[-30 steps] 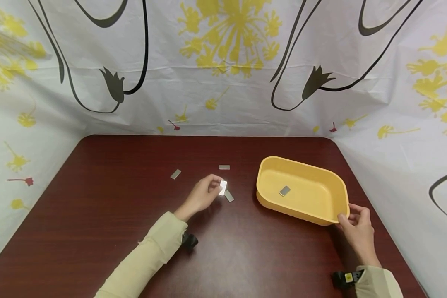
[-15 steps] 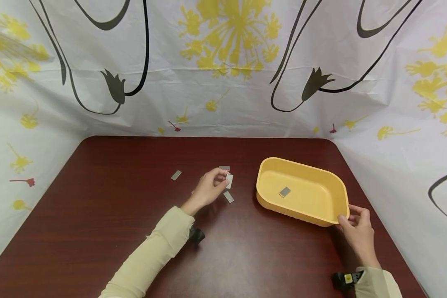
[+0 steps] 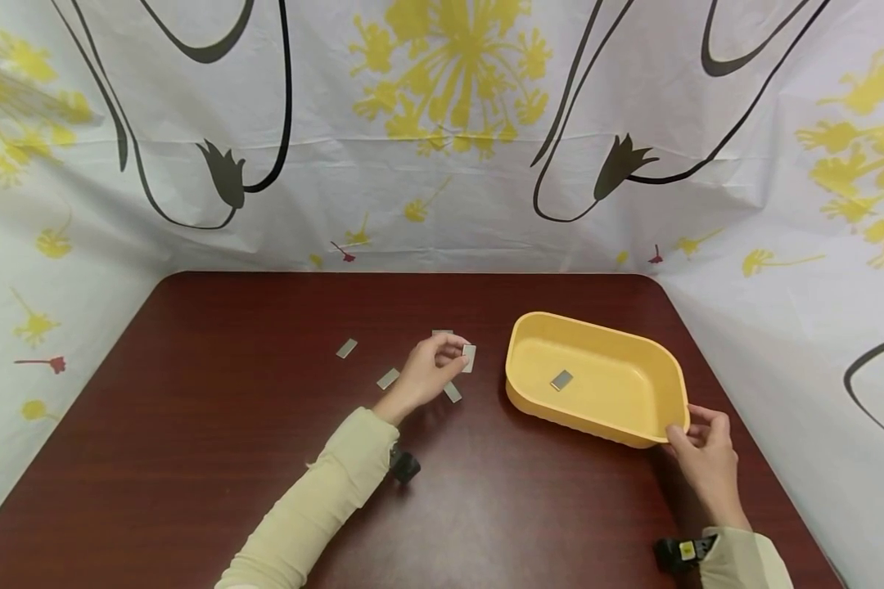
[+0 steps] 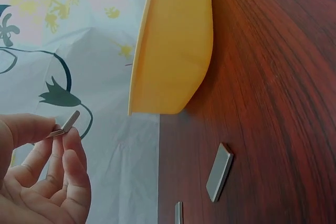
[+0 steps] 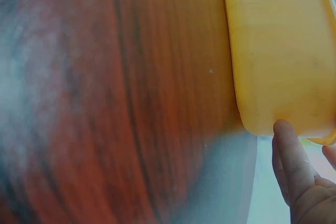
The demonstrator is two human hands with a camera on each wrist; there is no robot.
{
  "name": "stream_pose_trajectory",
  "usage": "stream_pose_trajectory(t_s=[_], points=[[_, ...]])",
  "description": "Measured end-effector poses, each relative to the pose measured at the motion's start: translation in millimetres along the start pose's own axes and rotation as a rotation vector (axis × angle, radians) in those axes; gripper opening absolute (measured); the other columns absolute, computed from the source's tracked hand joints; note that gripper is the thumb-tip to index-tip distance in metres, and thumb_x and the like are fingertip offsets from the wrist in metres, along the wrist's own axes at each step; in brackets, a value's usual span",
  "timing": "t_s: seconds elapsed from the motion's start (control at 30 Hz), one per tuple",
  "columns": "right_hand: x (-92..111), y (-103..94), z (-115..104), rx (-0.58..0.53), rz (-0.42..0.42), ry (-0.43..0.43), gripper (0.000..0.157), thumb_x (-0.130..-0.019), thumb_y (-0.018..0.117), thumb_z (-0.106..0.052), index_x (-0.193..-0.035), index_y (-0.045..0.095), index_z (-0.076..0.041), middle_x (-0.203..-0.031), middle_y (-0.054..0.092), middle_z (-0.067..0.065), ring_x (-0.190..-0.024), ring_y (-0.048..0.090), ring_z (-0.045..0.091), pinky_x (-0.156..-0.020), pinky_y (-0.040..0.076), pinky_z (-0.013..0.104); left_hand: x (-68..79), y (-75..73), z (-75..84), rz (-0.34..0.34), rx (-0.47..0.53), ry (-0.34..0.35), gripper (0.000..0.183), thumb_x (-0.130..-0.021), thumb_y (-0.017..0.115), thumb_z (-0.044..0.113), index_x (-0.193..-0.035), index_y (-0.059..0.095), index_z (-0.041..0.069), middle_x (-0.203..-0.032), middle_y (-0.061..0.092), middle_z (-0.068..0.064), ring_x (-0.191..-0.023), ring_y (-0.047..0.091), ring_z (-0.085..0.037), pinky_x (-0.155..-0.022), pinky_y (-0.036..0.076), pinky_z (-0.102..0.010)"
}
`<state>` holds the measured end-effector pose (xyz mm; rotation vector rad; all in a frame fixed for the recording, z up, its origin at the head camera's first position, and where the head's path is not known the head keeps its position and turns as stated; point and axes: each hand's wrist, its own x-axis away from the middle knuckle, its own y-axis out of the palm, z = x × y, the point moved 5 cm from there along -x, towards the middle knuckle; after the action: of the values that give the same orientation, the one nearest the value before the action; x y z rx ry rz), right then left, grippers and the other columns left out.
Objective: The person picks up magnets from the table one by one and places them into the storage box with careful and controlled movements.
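My left hand [image 3: 426,372] pinches a small flat silver-grey rectangular plate [image 3: 469,358] between thumb and fingertips, raised above the table left of the yellow plastic tub [image 3: 582,417]. In the left wrist view the held plate [image 4: 71,121] is seen nearly edge-on, with the other fingers curled below it. My right hand [image 3: 707,458] grips the tub's near right corner, thumb at the rim; one finger [image 5: 294,161] touches its outer wall in the right wrist view. Inside the tub lies one similar grey plate [image 3: 561,380].
Several like plates lie on the dark red-brown table [image 3: 214,393]: one farther left [image 3: 347,348], one beside the left wrist [image 3: 387,378], one below the fingers [image 3: 453,392], and one partly hidden behind the hand. A patterned white cloth [image 3: 442,213] hangs along the table's back and sides.
My left hand has moved right with the pinched plate, closer to the tub. A plate by the left wrist has come into view. My right hand and the tub stay in place.
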<state>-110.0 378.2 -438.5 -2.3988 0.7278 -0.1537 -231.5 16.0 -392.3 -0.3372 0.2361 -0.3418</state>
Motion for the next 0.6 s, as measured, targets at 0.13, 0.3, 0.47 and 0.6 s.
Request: stream_pose_trajectory(t_s=[0.13, 0.3, 0.47, 0.6], points=[[0, 0.1, 0, -0.004, -0.005, -0.008, 0.042, -0.081, 0.049, -0.010, -0.120, 0.034, -0.001, -0.084, 0.052, 0.008, -0.058, 0.054, -0.003, -0.050, 0.049, 0.020, -2.6, 6.3, 0.7, -0.011, 0.000, -0.016, 0.022, -0.084, 0.058, 0.010, -0.105, 0.058, 0.003, -0.094, 0.061, -0.010, -0.082, 0.059, -0.020, -0.072, 0.047, -0.026], [0, 0.8, 1, -0.010, -0.014, -0.014, 0.042, -0.082, 0.049, -0.010, -0.120, 0.033, 0.000, -0.086, 0.052, 0.009, -0.058, 0.055, -0.002, -0.050, 0.049, 0.020, -5.7, 14.6, 3.6, -0.022, 0.002, -0.004, 0.022, -0.084, 0.058, 0.010, -0.105, 0.058, 0.004, -0.093, 0.061, -0.009, -0.081, 0.059, -0.018, -0.072, 0.046, -0.024], [-1, 1.6, 3, -0.016, -0.013, -0.005, 0.043, -0.082, 0.049, -0.011, -0.120, 0.033, 0.000, -0.087, 0.051, 0.010, -0.058, 0.054, -0.003, -0.050, 0.048, 0.019, -7.8, 23.9, 3.8, -0.048, -0.030, 0.014, 0.020, -0.084, 0.057, 0.010, -0.104, 0.058, 0.005, -0.092, 0.060, -0.007, -0.080, 0.058, -0.016, -0.071, 0.045, -0.023], [0, 1.2, 5, -0.021, -0.002, 0.013, 0.042, -0.082, 0.050, -0.011, -0.120, 0.034, -0.002, -0.087, 0.051, 0.010, -0.058, 0.053, -0.003, -0.048, 0.048, 0.019, -8.0, 32.1, 2.9, -0.066, -0.045, 0.022, 0.019, -0.083, 0.057, 0.008, -0.101, 0.059, 0.005, -0.091, 0.061, -0.007, -0.078, 0.059, -0.015, -0.069, 0.046, -0.023]])
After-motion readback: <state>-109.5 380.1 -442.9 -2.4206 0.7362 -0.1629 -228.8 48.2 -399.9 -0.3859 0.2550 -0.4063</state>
